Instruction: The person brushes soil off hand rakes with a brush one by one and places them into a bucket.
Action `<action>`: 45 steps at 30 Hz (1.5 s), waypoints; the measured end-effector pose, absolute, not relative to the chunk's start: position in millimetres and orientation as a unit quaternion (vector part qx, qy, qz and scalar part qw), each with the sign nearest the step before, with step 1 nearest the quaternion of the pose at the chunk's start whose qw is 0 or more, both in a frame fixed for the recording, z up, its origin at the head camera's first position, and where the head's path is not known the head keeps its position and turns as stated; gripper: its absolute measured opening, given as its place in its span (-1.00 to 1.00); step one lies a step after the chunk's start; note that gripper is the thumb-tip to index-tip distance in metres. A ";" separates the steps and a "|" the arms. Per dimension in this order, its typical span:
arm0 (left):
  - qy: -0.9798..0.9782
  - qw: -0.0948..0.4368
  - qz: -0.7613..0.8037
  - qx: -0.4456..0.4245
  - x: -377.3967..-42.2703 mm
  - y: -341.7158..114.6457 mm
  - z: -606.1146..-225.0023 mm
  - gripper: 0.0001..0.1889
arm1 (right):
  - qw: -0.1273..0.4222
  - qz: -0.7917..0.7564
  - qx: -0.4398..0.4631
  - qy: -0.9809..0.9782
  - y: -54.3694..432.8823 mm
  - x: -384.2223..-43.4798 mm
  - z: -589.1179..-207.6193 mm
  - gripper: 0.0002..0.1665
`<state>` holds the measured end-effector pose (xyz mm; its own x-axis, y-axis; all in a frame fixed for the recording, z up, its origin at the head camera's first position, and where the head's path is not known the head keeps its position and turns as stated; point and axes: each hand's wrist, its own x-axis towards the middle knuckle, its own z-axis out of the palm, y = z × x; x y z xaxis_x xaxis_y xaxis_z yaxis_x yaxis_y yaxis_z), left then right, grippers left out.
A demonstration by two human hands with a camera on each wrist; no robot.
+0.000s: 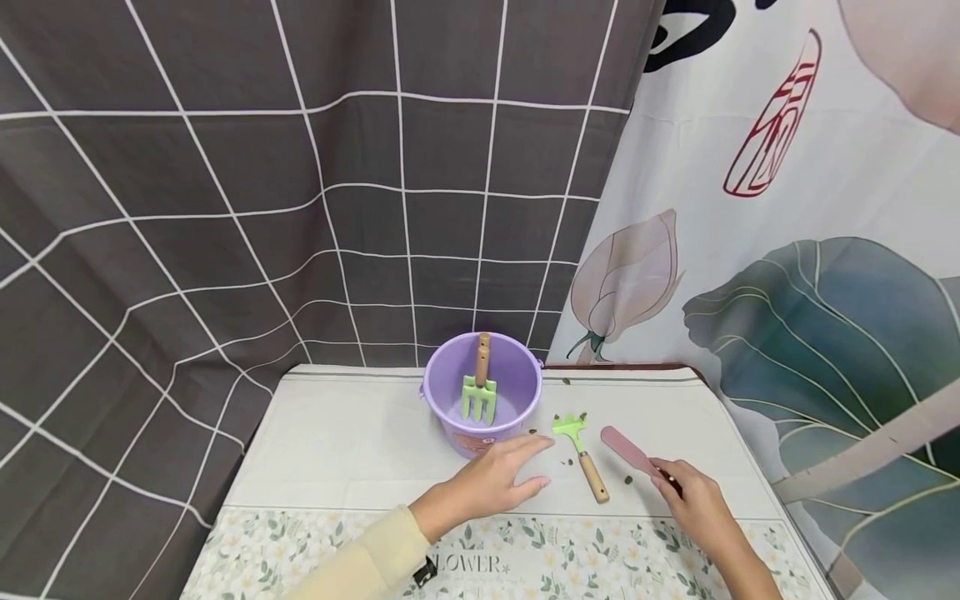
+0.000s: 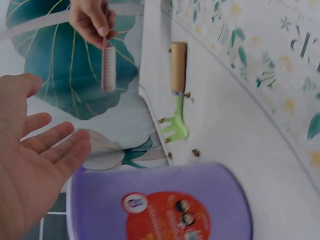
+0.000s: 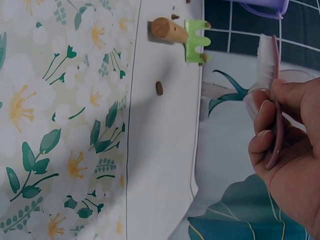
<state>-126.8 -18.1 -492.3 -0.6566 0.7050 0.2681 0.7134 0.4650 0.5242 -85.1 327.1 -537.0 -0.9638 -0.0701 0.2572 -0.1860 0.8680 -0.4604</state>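
My right hand [image 1: 697, 500] grips the handle of a pink brush [image 1: 628, 451]; its white bristles [image 3: 265, 55] show in both wrist views. My left hand [image 1: 497, 478], fingers extended and holding nothing, hovers by the front of a purple bucket [image 1: 455, 432]. A small garden fork [image 1: 480, 398] with green tines and a wooden handle leans inside the bucket. Between my hands a small green rake [image 1: 591, 473] with a wooden handle lies on the table. Small brown bits [image 1: 628, 480] are scattered around the rake, some at its tines.
The white table [image 1: 337, 442] has a floral cloth [image 1: 600, 554] along its near side. A dark grid-patterned curtain [image 1: 435, 225] hangs behind and to the left, a white printed curtain [image 1: 675, 150] to the right. A pale bar [image 1: 870, 446] slants beside the table's right edge.
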 end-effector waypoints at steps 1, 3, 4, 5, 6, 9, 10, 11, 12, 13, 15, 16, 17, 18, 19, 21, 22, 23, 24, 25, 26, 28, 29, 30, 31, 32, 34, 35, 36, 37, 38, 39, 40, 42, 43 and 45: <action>-0.859 0.003 -0.307 -0.411 -126.1 -16.6 -494.9 -0.43 | 0.116 0.248 0.066 -0.960 327.0 -85.2 -537.3 -0.66; -0.862 -0.002 -0.304 -0.405 -125.4 -13.4 -501.2 -0.44 | 0.113 0.248 0.063 -0.960 326.9 -85.5 -537.8 -0.66; -0.864 -0.005 -0.304 -0.401 -125.0 -11.9 -504.4 -0.44 | 0.111 0.248 0.062 -0.961 326.8 -85.6 -538.1 -0.66; -0.865 -0.009 -0.308 -0.396 -125.1 -10.2 -507.6 -0.44 | 0.108 0.248 0.060 -0.961 326.8 -85.7 -538.4 -0.65; -0.866 -0.015 -0.312 -0.390 -125.2 -8.6 -510.7 -0.44 | 0.105 0.247 0.059 -0.962 326.8 -85.7 -538.4 -0.65; -0.870 -0.028 -0.325 -0.370 -126.7 -3.2 -520.7 -0.44 | 0.103 0.247 0.059 -0.962 327.1 -85.9 -539.6 -0.65; -0.871 -0.032 -0.330 -0.363 -127.6 -1.1 -524.4 -0.44 | 0.102 0.247 0.059 -0.962 327.2 -86.1 -540.0 -0.65; -0.872 -0.038 -0.336 -0.354 -128.7 1.3 -528.1 -0.45 | 0.100 0.248 0.059 -0.962 327.2 -86.3 -540.2 -0.65; -0.873 -0.047 -0.343 -0.344 -129.5 3.7 -531.3 -0.44 | 0.099 0.249 0.058 -0.962 327.3 -86.5 -540.6 -0.65; -0.872 -0.056 -0.353 -0.334 -130.5 6.4 -535.1 -0.45 | 0.099 0.249 0.058 -0.962 327.4 -86.7 -541.1 -0.65; -0.870 -0.078 -0.376 -0.309 -131.8 11.7 -541.0 -0.45 | 0.096 0.250 0.056 -0.962 327.5 -87.1 -541.6 -0.65; -0.868 -0.089 -0.389 -0.294 -132.4 14.6 -543.7 -0.46 | 0.096 0.251 0.055 -0.962 327.6 -87.1 -541.9 -0.65; -0.866 -0.100 -0.402 -0.279 -132.8 17.0 -545.8 -0.45 | 0.096 0.252 0.055 -0.961 327.6 -87.0 -542.0 -0.66; -0.863 -0.112 -0.416 -0.264 -133.2 19.5 -547.5 -0.45 | 0.097 0.253 0.055 -0.961 327.7 -86.7 -542.2 -0.66; -0.860 -0.121 -0.429 -0.250 -133.8 22.0 -549.3 -0.45 | 0.098 0.254 0.055 -0.961 327.7 -86.5 -542.3 -0.66; -0.854 -0.135 -0.449 -0.224 -135.2 26.7 -551.7 -0.45 | 0.098 0.255 0.057 -0.960 327.8 -86.0 -542.1 -0.66; -0.852 -0.142 -0.458 -0.212 -136.3 29.1 -552.9 -0.45 | 0.097 0.255 0.057 -0.960 328.0 -85.9 -542.1 -0.66; -0.850 -0.145 -0.464 -0.202 -137.5 31.5 -553.6 -0.45 | 0.096 0.256 0.056 -0.960 328.3 -85.5 -542.0 -0.66; -0.849 -0.148 -0.469 -0.193 -138.8 33.9 -554.2 -0.45 | 0.095 0.256 0.055 -0.960 328.6 -85.3 -541.8 -0.66; -0.849 -0.150 -0.473 -0.183 -140.5 36.5 -555.1 -0.45 | 0.094 0.255 0.054 -0.961 329.1 -85.3 -541.8 -0.66; -0.849 -0.152 -0.475 -0.172 -142.4 39.3 -556.0 -0.46 | 0.093 0.255 0.053 -0.961 329.5 -85.4 -541.8 -0.66; -0.848 -0.158 -0.483 -0.151 -146.2 44.7 -557.6 -0.47 | 0.090 0.255 0.051 -0.962 330.7 -85.3 -542.0 -0.66; -0.847 -0.162 -0.486 -0.141 -147.8 47.5 -558.3 -0.47 | 0.089 0.255 0.050 -0.962 331.1 -85.2 -542.1 -0.66; -0.845 -0.169 -0.492 -0.128 -149.4 50.3 -559.2 -0.48 | 0.088 0.255 0.052 -0.962 331.6 -85.3 -542.1 -0.66; -0.841 -0.178 -0.498 -0.116 -150.9 53.2 -560.5 -0.48 | 0.087 0.255 0.052 -0.962 332.1 -85.4 -542.4 -0.66; -0.838 -0.186 -0.502 -0.105 -151.8 56.1 -561.4 -0.49 | 0.086 0.255 0.052 -0.962 332.5 -85.5 -542.7 -0.66; -0.831 -0.204 -0.510 -0.084 -153.0 61.7 -562.5 -0.50 | 0.088 0.253 0.052 -0.962 333.2 -86.0 -543.4 -0.66; -0.827 -0.212 -0.515 -0.075 -153.3 64.6 -562.3 -0.50 | 0.089 0.253 0.052 -0.962 333.5 -86.3 -544.1 -0.66; -0.824 -0.219 -0.519 -0.067 -153.6 67.3 -562.3 -0.51 | 0.092 0.254 0.052 -0.961 333.7 -86.7 -544.9 -0.66; -0.821 -0.224 -0.522 -0.061 -153.9 70.1 -562.5 -0.51 | 0.096 0.253 0.050 -0.961 333.7 -87.1 -546.1 -0.66; -0.819 -0.228 -0.525 -0.054 -154.2 72.8 -562.8 -0.53 | 0.101 0.254 0.051 -0.961 333.8 -87.7 -547.6 -0.66; -0.815 -0.232 -0.528 -0.047 -154.6 75.7 -563.6 -0.54 | 0.108 0.255 0.052 -0.960 333.9 -88.2 -549.5 -0.66; -0.813 -0.233 -0.532 -0.041 -154.9 78.5 -564.5 -0.56 | 0.115 0.255 0.055 -0.958 334.0 -88.6 -551.8 -0.67; -0.810 -0.237 -0.535 -0.031 -155.4 84.0 -567.6 -0.61 | 0.135 0.258 0.059 -0.955 334.1 -89.5 -557.2 -0.67; -0.809 -0.239 -0.536 -0.026 -155.4 86.8 -569.4 -0.64 | 0.145 0.258 0.061 -0.953 334.1 -89.8 -560.2 -0.67; -0.808 -0.242 -0.537 -0.018 -155.0 92.0 -572.4 -0.68 | 0.164 0.258 0.061 -0.950 334.1 -90.1 -565.8 -0.67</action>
<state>-155.0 92.0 -572.4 -0.8819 0.2893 -0.3723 -0.2318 0.4217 0.8766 -90.1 334.1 -565.8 -0.9387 -0.0324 0.3433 -0.2013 0.8598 -0.4693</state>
